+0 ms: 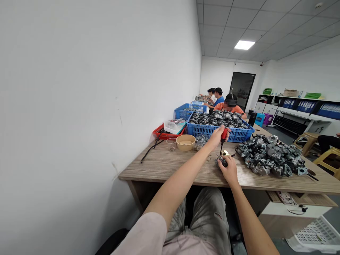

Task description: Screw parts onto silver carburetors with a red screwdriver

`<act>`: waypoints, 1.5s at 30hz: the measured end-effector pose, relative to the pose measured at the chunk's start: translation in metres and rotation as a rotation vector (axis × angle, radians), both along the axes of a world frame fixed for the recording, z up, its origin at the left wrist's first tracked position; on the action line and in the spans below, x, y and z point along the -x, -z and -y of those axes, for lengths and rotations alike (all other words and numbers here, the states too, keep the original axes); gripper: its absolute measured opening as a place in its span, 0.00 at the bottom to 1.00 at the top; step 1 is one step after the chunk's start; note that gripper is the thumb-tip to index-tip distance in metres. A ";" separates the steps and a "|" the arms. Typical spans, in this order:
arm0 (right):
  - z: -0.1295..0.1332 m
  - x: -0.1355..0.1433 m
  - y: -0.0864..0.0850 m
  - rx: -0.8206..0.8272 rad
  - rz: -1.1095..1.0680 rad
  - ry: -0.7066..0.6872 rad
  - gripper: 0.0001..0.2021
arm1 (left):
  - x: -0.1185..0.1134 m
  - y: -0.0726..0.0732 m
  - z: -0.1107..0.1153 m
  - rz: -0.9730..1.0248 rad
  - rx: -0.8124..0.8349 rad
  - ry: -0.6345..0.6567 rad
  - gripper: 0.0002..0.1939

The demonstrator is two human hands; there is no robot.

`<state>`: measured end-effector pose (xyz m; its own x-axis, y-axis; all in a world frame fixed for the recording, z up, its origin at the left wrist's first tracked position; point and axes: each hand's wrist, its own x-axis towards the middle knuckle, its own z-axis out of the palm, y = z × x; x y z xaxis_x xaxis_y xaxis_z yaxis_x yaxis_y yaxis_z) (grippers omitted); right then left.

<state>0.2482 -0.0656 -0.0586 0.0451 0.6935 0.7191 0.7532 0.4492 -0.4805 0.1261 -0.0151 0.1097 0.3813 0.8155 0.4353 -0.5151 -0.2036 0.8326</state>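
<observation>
My left hand [218, 136] is closed around the red handle of a screwdriver [224, 134], whose dark shaft points down. Its tip meets a small metal carburetor [221, 162] on the table. My right hand [229, 169] grips that carburetor from the near right side, its fingers covering part of it. A brass-coloured piece shows just behind the carburetor. Small screws [208, 158] lie loose to the left of it. To the right is a big pile of similar carburetors [271, 156].
Behind my hands stands a blue crate [207, 132] heaped with carburetors. Left of it are a tan bowl [185, 142], clear cups with small parts [171, 144], and a red tray [164, 135]. A black hose [148, 153] lies near the wall. Several people work farther back.
</observation>
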 end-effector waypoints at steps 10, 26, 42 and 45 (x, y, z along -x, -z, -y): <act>-0.001 -0.001 0.001 0.008 0.006 0.000 0.16 | 0.001 0.000 0.000 -0.010 0.007 0.021 0.25; 0.000 -0.001 -0.001 0.001 0.024 0.005 0.15 | 0.003 -0.003 0.001 0.011 0.010 0.019 0.26; -0.002 -0.001 0.000 -0.011 0.024 0.015 0.15 | 0.000 0.000 0.001 0.029 0.011 0.011 0.22; -0.002 -0.002 0.000 -0.011 0.028 0.017 0.15 | 0.001 -0.001 0.000 0.014 0.021 0.041 0.24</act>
<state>0.2499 -0.0638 -0.0589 0.0365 0.6850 0.7276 0.7739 0.4413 -0.4543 0.1254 -0.0148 0.1104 0.4088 0.8082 0.4238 -0.5346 -0.1643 0.8290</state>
